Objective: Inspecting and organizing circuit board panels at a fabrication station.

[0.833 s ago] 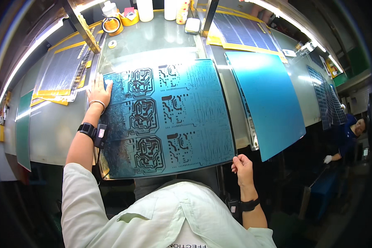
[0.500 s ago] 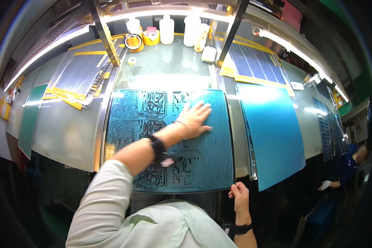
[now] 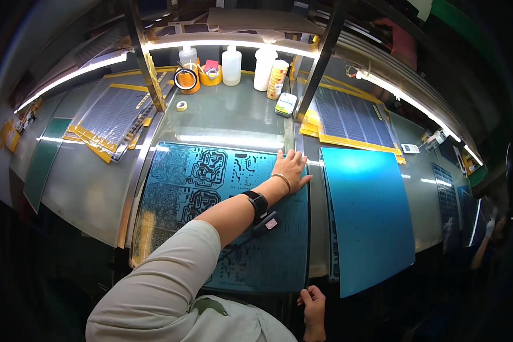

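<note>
In front of me a large blue circuit-board panel (image 3: 288,233) with dark trace patterns lies on the glass-topped bench. My left hand (image 3: 290,171) rests on its upper right part, fingers spread, near the right edge. The left forearm crosses the panel and hides part of its middle and lower left. At the panel's lower right corner my right hand (image 3: 312,308) pinches the edge between thumb and bent fingers. A plain blue panel (image 3: 370,222) lies just to the right, atop another patterned board that shows at its left edge.
Film sheets with yellow tape borders lie at left (image 3: 105,117) and right (image 3: 356,117). Tape rolls (image 3: 187,81), a white bottle (image 3: 231,67) and a stacked column of rolls (image 3: 276,80) stand at the back. Metal posts (image 3: 322,62) frame the bench. Another person's gloved hand (image 3: 489,228) shows far right.
My left hand has slid rightward across the panel to near its right edge. My right hand stays at the lower right corner. The view has tilted, so the scene sits lower.
</note>
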